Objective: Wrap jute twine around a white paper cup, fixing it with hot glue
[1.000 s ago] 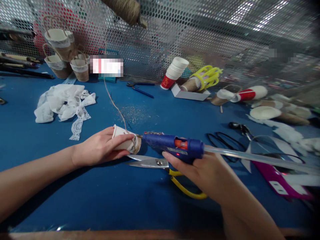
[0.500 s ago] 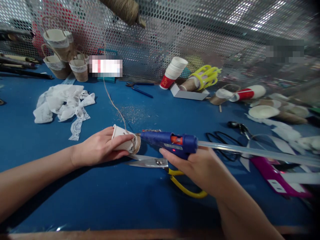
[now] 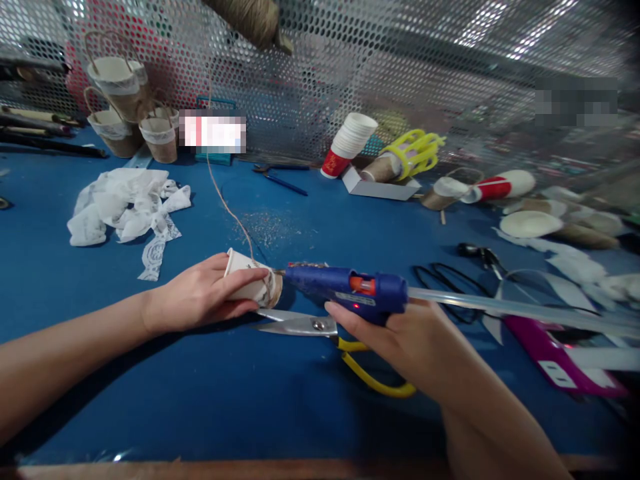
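Observation:
My left hand [image 3: 200, 297] grips a small paper cup [image 3: 250, 283] lying on its side on the blue table [image 3: 200, 393], its base partly wound with brown twine. A strand of twine [image 3: 227, 207] runs from the cup up to a spool [image 3: 250, 19] hanging above. My right hand [image 3: 405, 340] holds a blue hot glue gun [image 3: 350, 292] with a clear glue stick [image 3: 500, 308] sticking out behind. The gun's nozzle touches the cup's twine-wrapped base.
Yellow-handled scissors [image 3: 325, 333] lie under the gun. White lace scraps [image 3: 127, 207] sit at left, twine-wrapped cups [image 3: 125, 113] at back left, stacked cups [image 3: 347, 143] and a yellow cage [image 3: 415, 152] at the back. Black scissors [image 3: 480, 257] and a magenta tool [image 3: 555, 360] lie at right. A perforated metal screen [image 3: 400, 67] stands behind.
The glue gun moved slightly left half a second ago, then shifted back right; its nozzle stays at the cup's base. The left hand and cup have not moved.

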`<state>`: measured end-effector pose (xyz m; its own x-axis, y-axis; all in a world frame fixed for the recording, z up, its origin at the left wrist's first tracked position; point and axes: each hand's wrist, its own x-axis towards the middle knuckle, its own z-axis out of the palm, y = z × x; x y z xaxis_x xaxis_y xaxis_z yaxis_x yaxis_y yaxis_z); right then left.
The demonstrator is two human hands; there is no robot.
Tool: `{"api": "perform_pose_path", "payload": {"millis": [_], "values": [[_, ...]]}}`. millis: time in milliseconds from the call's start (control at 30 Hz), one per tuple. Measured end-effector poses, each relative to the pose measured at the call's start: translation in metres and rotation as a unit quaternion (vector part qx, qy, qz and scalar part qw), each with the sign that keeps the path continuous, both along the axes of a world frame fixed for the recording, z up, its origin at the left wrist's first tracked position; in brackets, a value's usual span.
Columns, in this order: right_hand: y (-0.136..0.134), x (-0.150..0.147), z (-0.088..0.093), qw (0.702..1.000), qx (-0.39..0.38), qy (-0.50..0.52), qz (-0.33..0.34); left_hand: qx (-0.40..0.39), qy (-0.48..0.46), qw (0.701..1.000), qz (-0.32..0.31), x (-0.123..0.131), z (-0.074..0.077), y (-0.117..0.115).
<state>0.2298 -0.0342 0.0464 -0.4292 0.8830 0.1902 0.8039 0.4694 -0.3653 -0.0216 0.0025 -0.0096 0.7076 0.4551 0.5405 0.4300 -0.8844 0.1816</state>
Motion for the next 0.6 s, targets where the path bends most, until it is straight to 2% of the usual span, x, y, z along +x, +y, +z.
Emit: {"api": "perform_pose_path", "payload": {"millis": [233, 433, 500, 600], "values": [[-0.001, 0.001, 0.003, 1.000, -0.014, -0.016, -0.004, -0.010, 0.004, 1.000, 0.002, 0.000, 0.000, 0.000], [0.006, 0.007, -0.007, 0.997, 0.037, -0.020, 0.066, 0.016, 0.004, 1.000, -0.001, 0.001, 0.000, -0.001], [0.005, 0.006, -0.006, 0.998, 0.019, -0.011, 0.051, 0.011, 0.004, 1.000, -0.001, 0.001, 0.000, 0.000], [0.001, 0.002, 0.000, 0.999, -0.050, 0.006, -0.018, 0.001, 0.003, 1.000, 0.000, 0.000, 0.000, 0.000]]}}
